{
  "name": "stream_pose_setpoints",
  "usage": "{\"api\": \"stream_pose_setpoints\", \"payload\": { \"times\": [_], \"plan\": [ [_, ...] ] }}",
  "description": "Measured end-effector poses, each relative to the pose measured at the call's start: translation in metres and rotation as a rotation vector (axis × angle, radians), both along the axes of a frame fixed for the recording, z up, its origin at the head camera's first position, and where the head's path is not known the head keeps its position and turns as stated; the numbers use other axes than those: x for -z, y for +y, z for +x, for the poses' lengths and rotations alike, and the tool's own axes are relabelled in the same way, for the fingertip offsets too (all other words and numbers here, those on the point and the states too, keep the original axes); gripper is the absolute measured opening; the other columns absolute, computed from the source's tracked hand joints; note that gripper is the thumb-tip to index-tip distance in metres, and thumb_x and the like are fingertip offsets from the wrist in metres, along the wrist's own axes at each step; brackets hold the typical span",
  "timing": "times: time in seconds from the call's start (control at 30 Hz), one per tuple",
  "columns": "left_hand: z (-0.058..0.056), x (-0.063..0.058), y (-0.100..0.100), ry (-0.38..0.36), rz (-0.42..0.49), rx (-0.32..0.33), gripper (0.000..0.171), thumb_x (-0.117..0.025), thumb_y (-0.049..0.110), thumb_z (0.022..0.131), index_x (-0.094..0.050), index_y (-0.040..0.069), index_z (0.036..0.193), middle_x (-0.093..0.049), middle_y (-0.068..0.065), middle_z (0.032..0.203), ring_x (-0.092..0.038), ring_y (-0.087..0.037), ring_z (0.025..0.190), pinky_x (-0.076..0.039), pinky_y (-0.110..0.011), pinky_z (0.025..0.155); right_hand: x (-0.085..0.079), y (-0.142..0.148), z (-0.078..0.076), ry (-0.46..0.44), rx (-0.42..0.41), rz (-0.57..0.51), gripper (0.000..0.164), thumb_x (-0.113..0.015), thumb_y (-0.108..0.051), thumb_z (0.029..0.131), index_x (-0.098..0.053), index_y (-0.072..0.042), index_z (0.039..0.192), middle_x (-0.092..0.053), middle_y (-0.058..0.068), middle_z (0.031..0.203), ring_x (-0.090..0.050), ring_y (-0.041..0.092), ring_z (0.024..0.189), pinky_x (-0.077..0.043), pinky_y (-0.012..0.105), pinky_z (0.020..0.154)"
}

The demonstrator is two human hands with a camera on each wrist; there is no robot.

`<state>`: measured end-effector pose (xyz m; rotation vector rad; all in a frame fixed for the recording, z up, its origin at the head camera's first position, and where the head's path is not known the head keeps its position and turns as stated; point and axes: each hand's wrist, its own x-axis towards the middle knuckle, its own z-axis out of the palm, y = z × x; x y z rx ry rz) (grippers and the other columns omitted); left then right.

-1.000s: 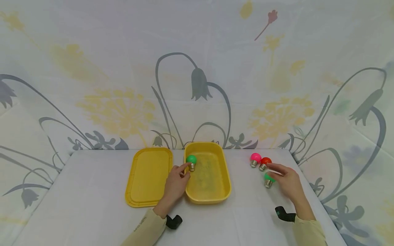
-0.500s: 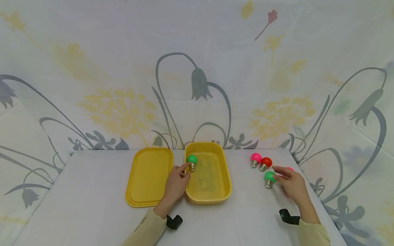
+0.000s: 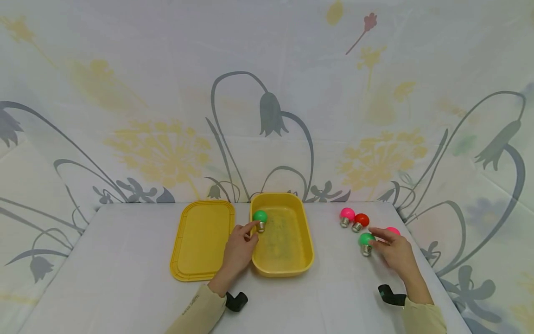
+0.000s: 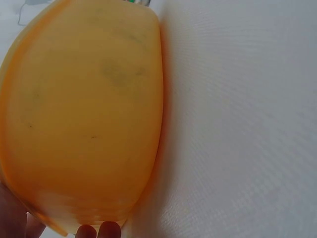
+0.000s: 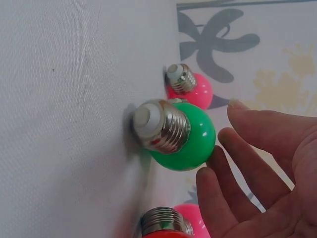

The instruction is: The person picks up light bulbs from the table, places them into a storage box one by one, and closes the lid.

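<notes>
My left hand [image 3: 239,248] grips the left wall of a yellow plastic container [image 3: 309,241], its index finger over the rim. Inside lies a green light bulb [image 3: 260,216], close to that fingertip; I cannot tell whether they touch. Curled fingers [image 4: 109,229] show at the container's outer side in the left wrist view. At the right, my right hand [image 3: 396,250] has relaxed, spread fingers beside another green bulb [image 5: 195,136] with a metal screw base. Fingertips lie close against this bulb, while the thumb stands apart from it. A pink bulb [image 3: 393,230] is partly hidden behind the right hand.
A yellow lid [image 3: 202,239] lies flat left of the container. Behind the right hand's green bulb, a pink bulb [image 3: 347,215] and a red bulb [image 3: 361,220] lie side by side. A flower-patterned cloth [image 3: 267,153] rises at the table's back edge.
My right hand has moved slightly right, showing more of the green bulb and uncovering a pink bulb behind the hand. The green bulb has shifted slightly. My left hand has stayed put.
</notes>
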<state>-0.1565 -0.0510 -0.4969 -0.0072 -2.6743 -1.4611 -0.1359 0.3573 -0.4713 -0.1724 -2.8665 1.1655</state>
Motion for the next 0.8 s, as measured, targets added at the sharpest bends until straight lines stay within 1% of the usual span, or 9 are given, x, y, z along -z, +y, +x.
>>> {"api": "stream_pose_setpoints", "payload": {
  "times": [0.17,0.23,0.43,0.6,0.8],
  "plan": [
    [0.0,0.0,0.001,-0.01,0.0,-0.002,0.035,-0.062,0.017,0.094,-0.069,0.018,0.128,-0.048,-0.003,0.088,-0.049,-0.017,0.074,-0.04,-0.029,0.062,0.005,-0.003,-0.001,-0.026,-0.001,0.013,0.041,-0.066,-0.013,0.094,-0.061,-0.001,0.133,-0.055,0.025,0.135,-0.054,0.047,0.12,-0.053,0.044,0.086],
    [0.0,0.0,0.001,-0.009,0.003,-0.004,0.034,-0.062,0.016,0.094,-0.069,0.017,0.128,-0.048,-0.003,0.088,-0.049,-0.017,0.074,-0.04,-0.029,0.062,0.007,-0.005,-0.002,-0.037,-0.006,0.014,0.041,-0.067,-0.011,0.094,-0.062,-0.001,0.133,-0.054,0.027,0.136,-0.056,0.047,0.118,-0.053,0.048,0.087],
    [-0.001,0.001,0.001,0.009,0.005,-0.006,0.034,-0.062,0.015,0.094,-0.07,0.016,0.126,-0.048,-0.003,0.087,-0.049,-0.017,0.073,-0.04,-0.029,0.062,0.011,-0.007,-0.002,-0.047,-0.025,0.039,0.041,-0.07,-0.007,0.09,-0.063,0.001,0.13,-0.054,0.031,0.133,-0.059,0.049,0.113,-0.053,0.048,0.086],
    [-0.001,0.001,0.001,0.004,-0.002,-0.01,0.034,-0.062,0.016,0.094,-0.07,0.017,0.127,-0.048,-0.003,0.088,-0.049,-0.017,0.073,-0.039,-0.029,0.062,0.012,-0.008,-0.003,-0.068,-0.022,0.026,0.043,-0.071,-0.009,0.09,-0.062,0.001,0.131,-0.052,0.031,0.134,-0.058,0.049,0.114,-0.053,0.048,0.087],
    [-0.001,0.001,0.002,-0.002,0.003,-0.008,0.034,-0.062,0.016,0.094,-0.069,0.017,0.127,-0.048,-0.003,0.088,-0.049,-0.017,0.073,-0.04,-0.03,0.062,0.011,-0.008,-0.002,-0.079,-0.018,0.034,0.045,-0.073,-0.01,0.089,-0.061,0.002,0.131,-0.052,0.031,0.133,-0.056,0.05,0.116,-0.052,0.048,0.088]
  ]
}}
